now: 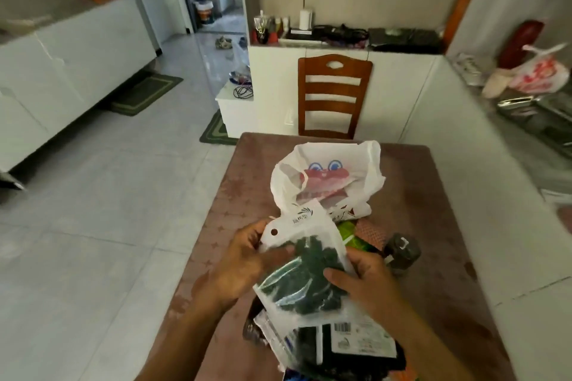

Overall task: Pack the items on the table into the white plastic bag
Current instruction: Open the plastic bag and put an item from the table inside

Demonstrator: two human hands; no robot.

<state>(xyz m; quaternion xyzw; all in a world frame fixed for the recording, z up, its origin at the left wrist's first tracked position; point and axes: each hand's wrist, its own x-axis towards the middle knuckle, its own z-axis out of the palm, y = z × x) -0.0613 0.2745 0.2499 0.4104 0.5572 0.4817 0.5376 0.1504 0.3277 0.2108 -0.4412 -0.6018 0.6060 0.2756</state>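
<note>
A white plastic bag (pixel 328 176) with a red cartoon face stands open on the brown table (pixel 433 210), beyond my hands. Both hands hold a white pouch of dark green dried stuff (pixel 305 260) above the table. My left hand (pixel 247 260) grips the pouch's left edge near the punched hole. My right hand (pixel 362 278) grips its right side. Below the pouch lies a pile of other packets, one black with a barcode label (pixel 356 343). A green packet (pixel 349 235) and a dark jar (pixel 402 252) sit to the right.
A wooden chair (pixel 334 96) stands at the table's far edge, against a white cabinet (pixel 278 86). Tiled floor (pixel 108 210) spreads to the left. A counter on the right carries another plastic bag (pixel 538 74) and metal trays.
</note>
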